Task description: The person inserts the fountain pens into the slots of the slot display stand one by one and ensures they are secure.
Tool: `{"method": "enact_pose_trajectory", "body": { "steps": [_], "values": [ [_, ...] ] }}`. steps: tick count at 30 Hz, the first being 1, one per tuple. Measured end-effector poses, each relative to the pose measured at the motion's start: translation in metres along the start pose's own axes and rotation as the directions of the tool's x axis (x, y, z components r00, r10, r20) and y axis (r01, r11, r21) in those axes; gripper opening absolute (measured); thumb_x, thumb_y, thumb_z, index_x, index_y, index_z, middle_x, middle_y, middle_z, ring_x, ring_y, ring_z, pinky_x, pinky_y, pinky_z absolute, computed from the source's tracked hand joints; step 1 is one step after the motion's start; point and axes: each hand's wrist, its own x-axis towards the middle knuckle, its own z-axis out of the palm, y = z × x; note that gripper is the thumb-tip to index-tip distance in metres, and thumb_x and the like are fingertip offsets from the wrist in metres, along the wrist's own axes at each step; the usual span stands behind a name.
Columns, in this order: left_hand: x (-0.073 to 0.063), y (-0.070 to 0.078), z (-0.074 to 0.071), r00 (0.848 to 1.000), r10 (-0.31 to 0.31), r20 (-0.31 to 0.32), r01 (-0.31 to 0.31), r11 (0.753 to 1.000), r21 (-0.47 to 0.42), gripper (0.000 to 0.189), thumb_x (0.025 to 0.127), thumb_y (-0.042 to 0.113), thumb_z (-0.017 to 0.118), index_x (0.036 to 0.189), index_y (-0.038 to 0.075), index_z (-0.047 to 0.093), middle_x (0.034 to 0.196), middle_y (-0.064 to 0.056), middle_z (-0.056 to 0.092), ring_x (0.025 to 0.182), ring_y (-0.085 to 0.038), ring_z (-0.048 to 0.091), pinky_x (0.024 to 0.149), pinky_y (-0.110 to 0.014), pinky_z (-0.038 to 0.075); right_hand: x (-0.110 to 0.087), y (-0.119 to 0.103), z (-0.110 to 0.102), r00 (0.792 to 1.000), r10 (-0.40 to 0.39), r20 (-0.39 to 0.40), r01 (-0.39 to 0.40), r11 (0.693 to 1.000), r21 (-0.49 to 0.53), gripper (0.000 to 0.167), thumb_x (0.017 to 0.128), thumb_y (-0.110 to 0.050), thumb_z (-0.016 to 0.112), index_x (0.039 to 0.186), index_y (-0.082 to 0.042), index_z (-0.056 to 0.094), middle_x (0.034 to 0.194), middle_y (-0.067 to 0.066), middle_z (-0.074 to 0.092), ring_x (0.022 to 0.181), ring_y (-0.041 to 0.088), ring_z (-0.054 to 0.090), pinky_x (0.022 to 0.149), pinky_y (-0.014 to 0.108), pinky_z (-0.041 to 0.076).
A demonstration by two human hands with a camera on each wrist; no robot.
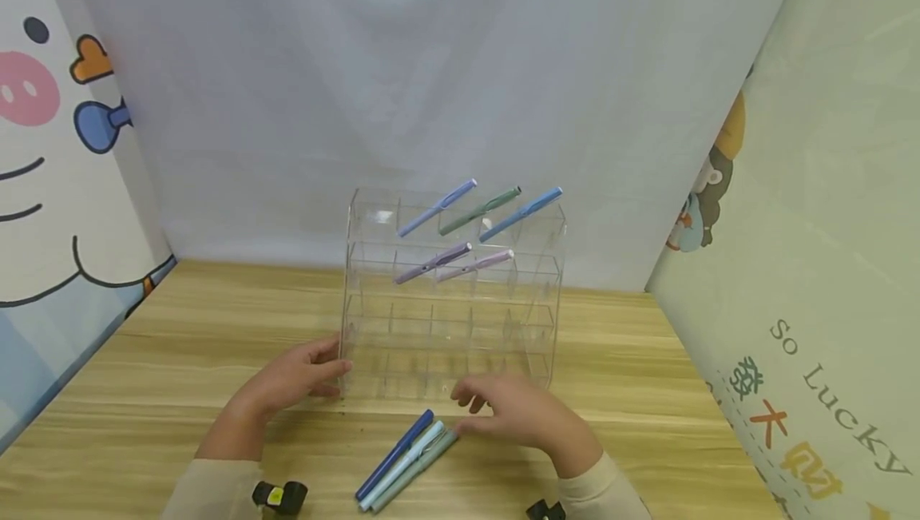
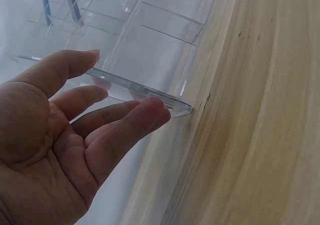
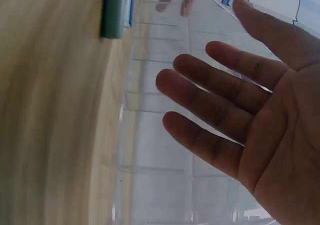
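Note:
A clear acrylic pen rack (image 1: 449,336) with tiered compartments stands upright on the table. My left hand (image 1: 298,376) holds its left side edge, the thumb (image 2: 75,65) on one side and bent fingers on the other. Palm open and holding nothing, my right hand (image 1: 513,412) is before the rack's lower right front. Near its fingertips lies a grey-green pen (image 1: 417,472), beside a light blue pen (image 1: 402,466) and a dark blue pen (image 1: 394,454). The top tier bears a periwinkle pen (image 1: 437,207), a green pen (image 1: 480,211) and a blue pen (image 1: 521,215).
One tier lower lean a purple pen (image 1: 433,263) and a pale lilac pen (image 1: 476,265). Behind the wooden table (image 1: 625,376) hangs a pale curtain (image 1: 460,65). Printed panels flank the table, a cartoon one (image 1: 65,184) at left and a lettered one (image 1: 812,248) at right.

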Motion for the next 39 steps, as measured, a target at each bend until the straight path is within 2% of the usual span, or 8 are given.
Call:
{"method": "enact_pose_trajectory", "body": {
  "steps": [6,11,16,22,31,36,39],
  "values": [
    [0.0,0.0,0.0,1.0,0.001,0.006,-0.001,1.0,0.005,0.077,0.097,0.037,0.061,0.157,0.007,0.022,0.155,-0.029,0.029,0.123,-0.04,0.057,0.093,-0.042,0.056,0.008,-0.001,0.014,0.999,0.027,0.031,-0.026,0.999,-0.034,0.04,0.089,-0.043,0.071,0.118,-0.015,0.066,0.11,-0.004,0.07,0.094,0.008,0.067,0.083,0.025,0.055],
    [-0.001,0.0,0.0,1.0,-0.001,0.007,0.001,1.0,0.0,0.076,0.098,0.035,0.061,0.157,0.006,0.022,0.154,-0.03,0.03,0.123,-0.041,0.057,0.093,-0.042,0.057,0.013,0.003,0.026,0.999,0.021,0.024,-0.018,0.993,-0.116,0.037,0.088,-0.041,0.073,0.113,-0.015,0.068,0.101,-0.008,0.067,0.089,0.003,0.061,0.08,0.022,0.053],
    [-0.001,0.0,0.0,1.0,0.006,0.006,-0.006,1.0,0.001,0.076,0.097,0.036,0.061,0.156,0.006,0.023,0.155,-0.029,0.029,0.122,-0.04,0.057,0.092,-0.042,0.057,0.015,0.004,0.033,1.0,0.018,0.019,-0.015,0.988,-0.152,0.03,0.084,-0.036,0.076,0.107,-0.018,0.07,0.095,-0.013,0.063,0.085,0.0,0.054,0.08,0.021,0.051],
    [-0.001,0.001,0.0,1.0,0.002,0.007,-0.002,1.0,-0.004,0.076,0.098,0.036,0.061,0.156,0.006,0.023,0.156,-0.028,0.028,0.123,-0.04,0.057,0.093,-0.042,0.057,0.015,0.004,0.036,0.999,0.019,0.039,-0.011,0.982,-0.187,0.023,0.081,-0.035,0.078,0.098,-0.022,0.071,0.089,-0.014,0.053,0.08,0.0,0.048,0.076,0.018,0.048],
    [-0.001,0.002,0.001,1.0,-0.002,0.002,0.002,1.0,-0.003,0.074,0.099,0.033,0.061,0.156,0.006,0.023,0.155,-0.029,0.029,0.123,-0.041,0.056,0.092,-0.041,0.057,0.016,0.004,0.039,0.999,-0.003,0.032,0.01,0.976,-0.216,0.021,0.083,-0.031,0.078,0.1,-0.023,0.071,0.086,-0.012,0.049,0.076,0.002,0.043,0.068,0.015,0.043],
    [-0.002,0.003,0.0,1.0,-0.008,0.008,0.008,1.0,-0.002,0.076,0.098,0.035,0.061,0.157,0.007,0.022,0.155,-0.029,0.029,0.121,-0.04,0.058,0.093,-0.042,0.056,0.017,0.007,0.042,1.0,-0.011,0.026,0.017,0.969,-0.246,0.016,0.083,-0.029,0.077,0.097,-0.024,0.072,0.087,-0.013,0.049,0.077,0.001,0.044,0.07,0.015,0.045],
    [-0.003,0.004,0.0,1.0,-0.011,0.006,0.011,1.0,0.001,0.075,0.098,0.035,0.06,0.157,0.007,0.022,0.155,-0.03,0.029,0.12,-0.039,0.06,0.093,-0.042,0.056,0.015,0.006,0.039,0.999,-0.026,0.037,0.034,0.975,-0.22,0.013,0.084,-0.029,0.077,0.095,-0.025,0.072,0.087,-0.014,0.051,0.079,0.0,0.045,0.072,0.015,0.046]
  ]
}}
